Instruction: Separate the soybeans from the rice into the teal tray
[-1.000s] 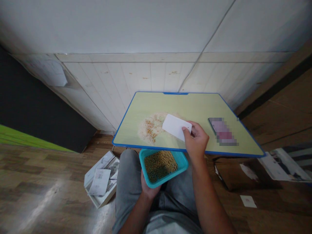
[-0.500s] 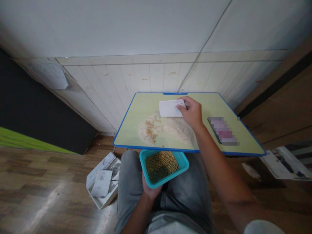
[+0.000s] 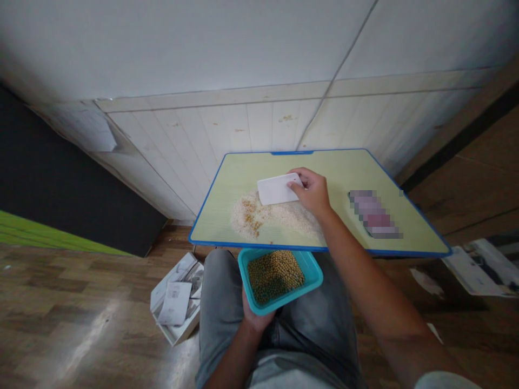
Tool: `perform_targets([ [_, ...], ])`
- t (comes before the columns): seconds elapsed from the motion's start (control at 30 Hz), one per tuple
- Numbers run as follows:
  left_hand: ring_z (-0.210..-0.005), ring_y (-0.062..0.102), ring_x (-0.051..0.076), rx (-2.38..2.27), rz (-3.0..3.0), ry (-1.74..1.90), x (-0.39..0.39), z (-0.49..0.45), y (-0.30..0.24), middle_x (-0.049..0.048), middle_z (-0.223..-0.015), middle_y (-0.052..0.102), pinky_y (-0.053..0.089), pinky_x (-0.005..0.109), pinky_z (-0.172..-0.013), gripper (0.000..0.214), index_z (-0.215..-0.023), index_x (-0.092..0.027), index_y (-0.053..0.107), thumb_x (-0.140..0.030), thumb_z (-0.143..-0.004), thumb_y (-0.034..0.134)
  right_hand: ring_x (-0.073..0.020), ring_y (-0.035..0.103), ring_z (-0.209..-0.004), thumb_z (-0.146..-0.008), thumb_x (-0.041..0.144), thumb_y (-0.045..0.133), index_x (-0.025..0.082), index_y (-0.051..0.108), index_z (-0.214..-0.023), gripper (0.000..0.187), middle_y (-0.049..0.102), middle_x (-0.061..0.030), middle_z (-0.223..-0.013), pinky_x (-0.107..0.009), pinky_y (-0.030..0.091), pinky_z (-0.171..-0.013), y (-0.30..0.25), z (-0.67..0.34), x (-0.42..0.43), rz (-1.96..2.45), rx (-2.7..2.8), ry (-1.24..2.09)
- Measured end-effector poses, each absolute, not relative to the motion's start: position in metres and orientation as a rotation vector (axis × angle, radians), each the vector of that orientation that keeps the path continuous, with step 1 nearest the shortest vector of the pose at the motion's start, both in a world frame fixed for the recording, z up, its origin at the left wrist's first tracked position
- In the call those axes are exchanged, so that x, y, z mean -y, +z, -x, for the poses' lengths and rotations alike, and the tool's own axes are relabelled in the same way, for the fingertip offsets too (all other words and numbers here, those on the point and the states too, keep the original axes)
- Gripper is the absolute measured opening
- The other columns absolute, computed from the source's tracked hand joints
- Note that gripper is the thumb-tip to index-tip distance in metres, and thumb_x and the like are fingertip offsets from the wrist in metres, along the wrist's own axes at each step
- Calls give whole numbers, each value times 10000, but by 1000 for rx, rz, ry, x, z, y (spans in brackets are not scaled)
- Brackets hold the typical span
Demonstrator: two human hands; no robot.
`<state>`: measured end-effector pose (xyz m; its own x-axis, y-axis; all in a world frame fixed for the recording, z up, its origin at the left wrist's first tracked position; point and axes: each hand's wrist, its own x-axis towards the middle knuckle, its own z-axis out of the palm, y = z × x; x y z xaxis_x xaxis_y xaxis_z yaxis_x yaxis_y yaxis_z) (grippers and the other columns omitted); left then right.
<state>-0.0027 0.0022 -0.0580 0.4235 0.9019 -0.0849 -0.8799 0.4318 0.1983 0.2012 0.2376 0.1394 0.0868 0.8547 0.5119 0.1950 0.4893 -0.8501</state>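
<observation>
Over the blue-rimmed board point(image 3: 340, 173), the right hand point(image 3: 312, 192) grips a white plastic scraper point(image 3: 278, 189) by its right end, pinched between thumb and curled fingers. The scraper sits near the middle of the board, tilt hard to judge, its lower edge at the top of a low spread of pale grains point(image 3: 284, 219). Tan grains point(image 3: 250, 213) lie mixed into the left part of that spread. Just below the board's near rim, the left hand point(image 3: 253, 319) cups a teal plastic tray point(image 3: 279, 281) from beneath, palm up and partly open, most of the fingers hidden by the tray. A heap of small round green and tan beans point(image 3: 275, 276) fills the tray's floor. Gray jeans point(image 3: 221, 302) show under the tray, which seems to sit over the lap. On the board's right side lies a flat object point(image 3: 375, 213), pixelated past identifying. Below the board's left corner, on the wood floor, sits an open white box with papers point(image 3: 175, 300).
</observation>
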Motion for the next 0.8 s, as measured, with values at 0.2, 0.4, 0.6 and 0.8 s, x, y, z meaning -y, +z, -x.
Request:
perform_targets([
  [0.2, -1394, 759, 218, -222, -111, 1140, -4, -1, -61, -14, -1410, 871, 177, 459, -1450, 672, -1293, -335, 890, -407, -1167, 234, -229, 761, -827, -736, 279, 693, 223, 818, -943, 248, 834, -14, -899, -350, 585, -787, 140, -204, -236, 1006, 1421, 572],
  [0.4, -1465, 716, 227, -212, -109, 1133, -7, -5, -60, -17, -1451, 850, 122, 462, -1457, 687, -1337, -347, 872, -422, -1156, 214, -229, 740, -802, -730, 300, 684, 237, 799, -931, 240, 809, -10, -880, -353, 574, -763, 140, -204, -234, 988, 1449, 602],
  [0.6, -1527, 668, 232, -236, -90, 1151, -5, -3, -60, -9, -1395, 879, 118, 467, -1460, 659, -1288, -352, 895, -431, -1143, 257, -238, 741, -828, -720, 289, 688, 245, 791, -925, 234, 796, -15, -901, -368, 570, -785, 140, -205, -232, 900, 1476, 643],
  [0.8, -1496, 689, 245, -229, -89, 1152, -4, -4, -58, -23, -1426, 864, 108, 505, -1467, 646, -1332, -335, 877, -440, -1161, 263, -251, 747, -863, -695, 314, 703, 239, 795, -888, 227, 807, -14, -898, -384, 573, -826, 145, -206, -228, 891, 1483, 685],
])
